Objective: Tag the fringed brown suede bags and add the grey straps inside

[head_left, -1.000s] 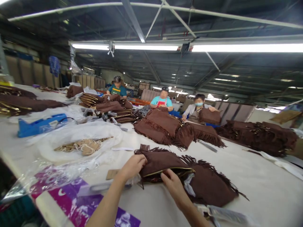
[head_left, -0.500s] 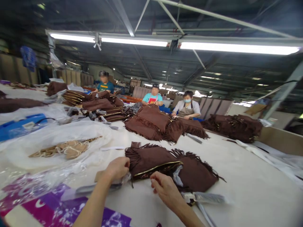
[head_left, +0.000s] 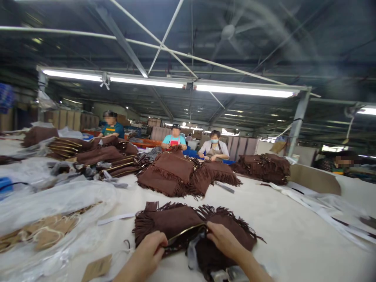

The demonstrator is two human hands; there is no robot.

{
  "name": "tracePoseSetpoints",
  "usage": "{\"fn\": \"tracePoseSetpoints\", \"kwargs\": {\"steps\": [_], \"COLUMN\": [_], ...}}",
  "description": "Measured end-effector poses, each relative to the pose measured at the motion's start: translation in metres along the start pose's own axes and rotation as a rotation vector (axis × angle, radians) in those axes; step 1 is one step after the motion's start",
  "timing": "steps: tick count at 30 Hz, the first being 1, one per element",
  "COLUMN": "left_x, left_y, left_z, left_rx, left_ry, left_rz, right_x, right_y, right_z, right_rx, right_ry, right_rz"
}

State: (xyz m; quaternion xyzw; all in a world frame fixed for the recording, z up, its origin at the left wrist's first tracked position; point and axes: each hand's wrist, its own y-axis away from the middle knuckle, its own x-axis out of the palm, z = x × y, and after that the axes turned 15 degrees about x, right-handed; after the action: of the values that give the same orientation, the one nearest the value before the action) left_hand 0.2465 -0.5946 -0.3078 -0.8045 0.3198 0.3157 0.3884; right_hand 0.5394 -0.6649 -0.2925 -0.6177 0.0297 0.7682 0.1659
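Note:
A dark brown fringed bag (head_left: 176, 217) lies on the white table before me, its gold zipper (head_left: 186, 234) facing me and its mouth parted. My left hand (head_left: 151, 250) is closed on the near left edge of the mouth, by the zipper's left end. At the zipper's right end, my right hand (head_left: 223, 239) pinches the bag's edge between thumb and fingers. Crumpled clear plastic (head_left: 193, 252) pokes from the opening between my hands. A second brown fringed piece (head_left: 235, 223) adjoins it on the right; whether it is the same bag I cannot tell.
Beyond it are a heap of fringed brown bags (head_left: 169, 168) and more stacks left and right. Clear plastic sheeting (head_left: 88, 196) with tan tags (head_left: 51, 233) covers the left side. A tan card (head_left: 96, 268) lies near my left arm. Several co-workers sit across the table.
Both hands have moved onto the bag's mouth and taken hold of its edges at the zipper's two ends. The view has tilted up and turned right.

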Motion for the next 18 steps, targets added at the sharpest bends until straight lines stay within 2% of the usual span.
{"fn": "tracePoseSetpoints", "kwargs": {"steps": [2,4,6,8,11,13,18], "left_x": [-0.006,-0.006,0.004,0.021,0.047,0.057,0.062], "left_y": [-0.001,-0.004,-0.009,-0.015,-0.020,-0.020,-0.019], "left_z": [-0.003,-0.013,-0.030,-0.047,-0.071,-0.084,-0.102], "left_rx": [-0.016,-0.003,0.015,0.020,0.009,0.012,-0.003], "left_ry": [-0.006,0.031,0.074,0.056,-0.069,-0.145,-0.269], "left_rz": [-0.050,-0.093,-0.079,-0.014,0.078,0.091,0.057], "right_x": [-0.004,-0.008,-0.011,-0.012,-0.013,-0.014,-0.015], "right_y": [0.014,0.030,0.046,0.060,0.077,0.085,0.090], "right_z": [0.011,0.025,0.039,0.050,0.059,0.060,0.062], "right_rx": [-0.037,0.034,0.180,0.266,0.241,0.258,0.246], "right_ry": [-0.071,-0.283,-0.560,-0.727,-0.761,-0.762,-0.727], "right_rz": [0.006,0.107,0.274,0.381,0.363,0.337,0.274]}}
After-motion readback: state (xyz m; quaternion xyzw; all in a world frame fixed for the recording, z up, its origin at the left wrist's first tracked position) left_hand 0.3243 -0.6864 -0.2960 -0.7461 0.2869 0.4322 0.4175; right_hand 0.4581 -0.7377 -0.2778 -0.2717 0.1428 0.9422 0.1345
